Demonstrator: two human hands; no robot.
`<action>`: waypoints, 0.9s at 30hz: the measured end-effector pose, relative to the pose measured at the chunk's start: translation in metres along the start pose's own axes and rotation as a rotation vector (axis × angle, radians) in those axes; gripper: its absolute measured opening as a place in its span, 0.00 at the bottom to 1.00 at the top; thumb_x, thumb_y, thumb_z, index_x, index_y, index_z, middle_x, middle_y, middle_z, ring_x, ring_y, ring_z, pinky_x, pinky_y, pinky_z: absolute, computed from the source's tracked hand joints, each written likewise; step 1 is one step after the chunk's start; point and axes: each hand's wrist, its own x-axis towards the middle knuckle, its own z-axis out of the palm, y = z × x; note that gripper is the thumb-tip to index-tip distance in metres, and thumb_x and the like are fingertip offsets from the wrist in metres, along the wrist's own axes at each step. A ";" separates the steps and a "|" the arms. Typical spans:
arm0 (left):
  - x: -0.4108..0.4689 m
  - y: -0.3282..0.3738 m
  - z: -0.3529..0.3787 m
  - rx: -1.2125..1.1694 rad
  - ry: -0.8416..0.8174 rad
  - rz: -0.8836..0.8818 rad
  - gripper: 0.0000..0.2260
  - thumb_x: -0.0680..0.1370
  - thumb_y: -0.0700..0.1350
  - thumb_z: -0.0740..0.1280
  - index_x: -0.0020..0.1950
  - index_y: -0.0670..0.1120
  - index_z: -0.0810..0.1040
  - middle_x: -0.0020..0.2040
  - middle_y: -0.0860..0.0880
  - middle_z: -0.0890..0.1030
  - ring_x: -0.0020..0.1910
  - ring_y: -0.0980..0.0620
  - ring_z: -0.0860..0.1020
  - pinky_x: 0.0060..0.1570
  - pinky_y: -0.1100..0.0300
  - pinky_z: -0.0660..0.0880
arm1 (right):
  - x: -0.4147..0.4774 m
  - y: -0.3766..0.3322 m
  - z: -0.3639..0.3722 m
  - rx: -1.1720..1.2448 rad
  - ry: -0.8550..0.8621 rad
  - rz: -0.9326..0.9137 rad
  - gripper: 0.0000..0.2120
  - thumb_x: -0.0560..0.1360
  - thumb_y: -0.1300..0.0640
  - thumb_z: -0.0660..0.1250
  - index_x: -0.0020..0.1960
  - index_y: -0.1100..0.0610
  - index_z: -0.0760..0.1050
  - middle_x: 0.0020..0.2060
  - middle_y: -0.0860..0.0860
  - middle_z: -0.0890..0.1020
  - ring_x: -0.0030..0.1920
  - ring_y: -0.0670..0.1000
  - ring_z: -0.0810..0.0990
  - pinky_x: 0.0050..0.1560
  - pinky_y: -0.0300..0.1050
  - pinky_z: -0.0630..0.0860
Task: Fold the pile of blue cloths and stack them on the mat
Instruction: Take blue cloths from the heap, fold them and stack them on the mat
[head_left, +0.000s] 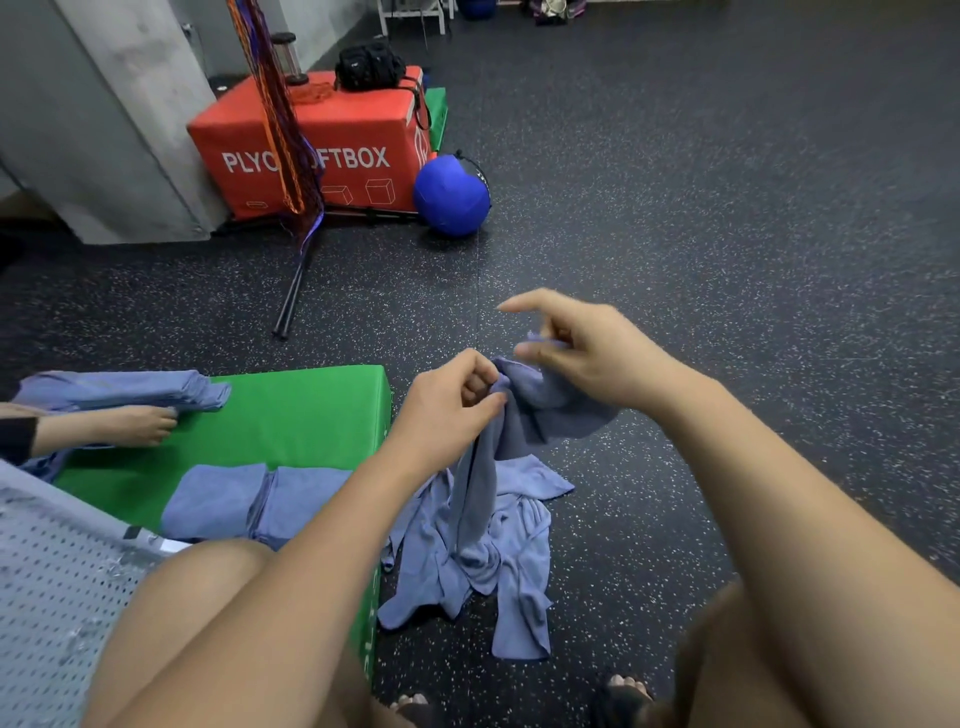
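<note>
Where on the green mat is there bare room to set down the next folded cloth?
Bare green spans the mat across its middle and far right corner, bordered by the far-left stack, another person's hand beside it, and two folded cloths at the near edge. Those edges are crowded. The left hand and right hand hold a cloth over the floor pile.

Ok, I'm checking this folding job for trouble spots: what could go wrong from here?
The held cloth hangs bunched from the left hand down into the pile, so lifting it may drag other cloths along. The right hand seems to pinch only a small edge, which might slip. The folded cloths sit near the edge of the mat, where the left arm could nudge them.
</note>
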 end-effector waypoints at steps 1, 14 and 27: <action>0.000 0.003 -0.004 -0.017 -0.014 0.004 0.08 0.77 0.42 0.77 0.46 0.52 0.79 0.37 0.53 0.80 0.34 0.58 0.73 0.40 0.65 0.73 | 0.000 -0.001 0.005 -0.018 -0.069 -0.004 0.21 0.80 0.50 0.75 0.72 0.41 0.76 0.36 0.47 0.76 0.36 0.43 0.73 0.44 0.37 0.72; -0.007 0.007 -0.023 -0.143 -0.159 0.023 0.07 0.76 0.39 0.76 0.46 0.51 0.82 0.39 0.51 0.82 0.37 0.57 0.76 0.41 0.63 0.73 | 0.006 -0.005 0.016 -0.187 -0.316 0.011 0.09 0.79 0.46 0.75 0.53 0.49 0.81 0.33 0.44 0.75 0.36 0.39 0.74 0.38 0.34 0.68; -0.010 -0.012 0.004 0.168 -0.196 0.010 0.12 0.75 0.53 0.76 0.42 0.47 0.77 0.37 0.49 0.78 0.36 0.56 0.70 0.42 0.50 0.73 | 0.001 0.006 -0.018 -0.031 0.115 0.059 0.07 0.80 0.53 0.75 0.46 0.48 0.77 0.30 0.43 0.76 0.34 0.42 0.72 0.38 0.42 0.69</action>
